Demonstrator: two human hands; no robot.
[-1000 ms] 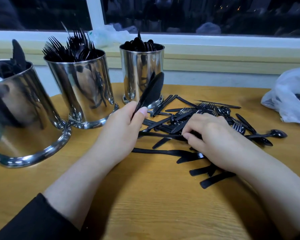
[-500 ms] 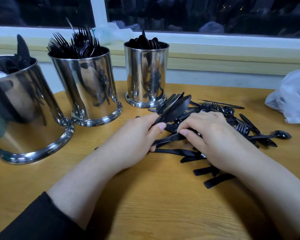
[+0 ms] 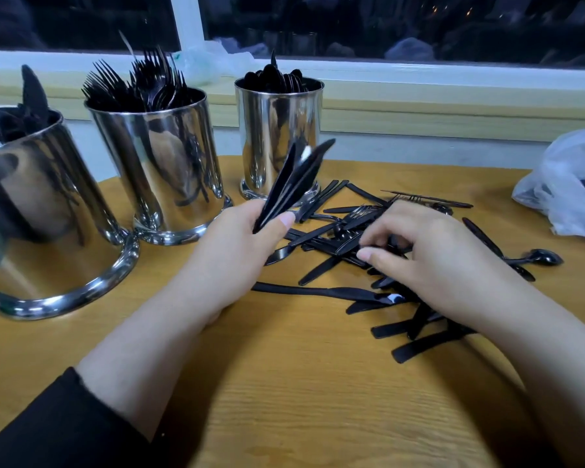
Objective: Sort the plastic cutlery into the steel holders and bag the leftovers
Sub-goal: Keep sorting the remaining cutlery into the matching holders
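Observation:
Three steel holders stand on the wooden table: the left holder (image 3: 48, 211) with knives, the middle holder (image 3: 163, 163) full of forks, the right holder (image 3: 277, 130) full of spoons. A pile of black plastic cutlery (image 3: 352, 244) lies in the table's middle. My left hand (image 3: 237, 244) grips a bunch of black knives (image 3: 294, 180), tilted up toward the right holder. My right hand (image 3: 429, 255) rests over the pile, fingers curled and pinching a black piece; which piece I cannot tell.
A white plastic bag (image 3: 568, 184) with dark cutlery inside lies at the table's right edge. A window sill (image 3: 419, 106) runs behind the holders. Loose spoons (image 3: 537, 256) lie near the bag. Bare wood lies in front of my arms.
My left hand has lifted the bunch of knives from low over the pile up to a steep tilt. My right hand's fingers shifted slightly on the pile.

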